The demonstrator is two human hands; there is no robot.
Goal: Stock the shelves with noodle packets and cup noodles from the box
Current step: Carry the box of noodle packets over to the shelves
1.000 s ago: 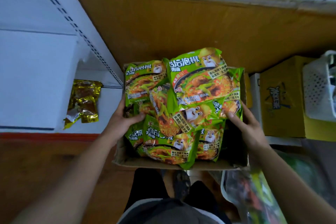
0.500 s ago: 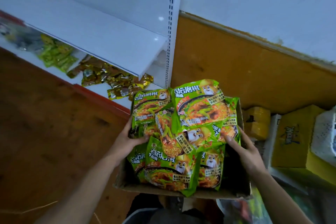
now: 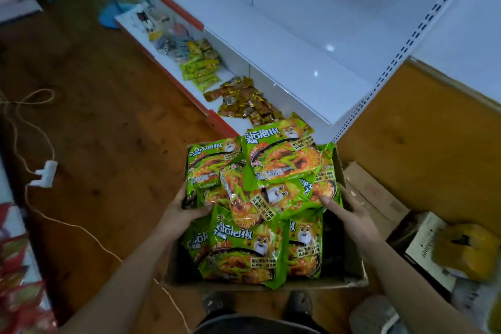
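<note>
The left hand [image 3: 181, 213] presses its fingers [image 3: 199, 211] against the left flank of a heap of bright green plastic noodle packets [image 3: 260, 198], and the right hand [image 3: 349, 213] presses the heap's right flank, forefinger stretched onto a packet face; both sets of fingers are clamped on the pile from opposite sides. The packets lie jumbled and overlapping in an open brown cardboard box [image 3: 349, 266], rising above its rim, the farthest one tilted up beyond the fingers. The box stands on the brown wooden floor [image 3: 113, 122], just ahead of the person's dark shoes [image 3: 296, 304].

Beyond the fingers and to their left runs a white metal shelf unit with a red front edge [image 3: 284, 43]. Its lowest board already carries goods: a spread of gold and brown foil sachets [image 3: 244, 102] nearest the box, then small yellow-green packets [image 3: 199, 70], then a blurred mix of little items farther off. The broad white board above them is bare and glossy. A perforated white upright [image 3: 406, 43] stands just past the box's far right corner.

Left of the left hand a pale cord [image 3: 43, 214] trails across the floor with a white plug adapter [image 3: 44, 173]. Right of the right hand lie flattened cardboard [image 3: 374, 192], a white carton with print [image 3: 428, 249] and a blurred yellow object [image 3: 466, 249]. Red packaging [image 3: 19, 274] crowds the near left edge
</note>
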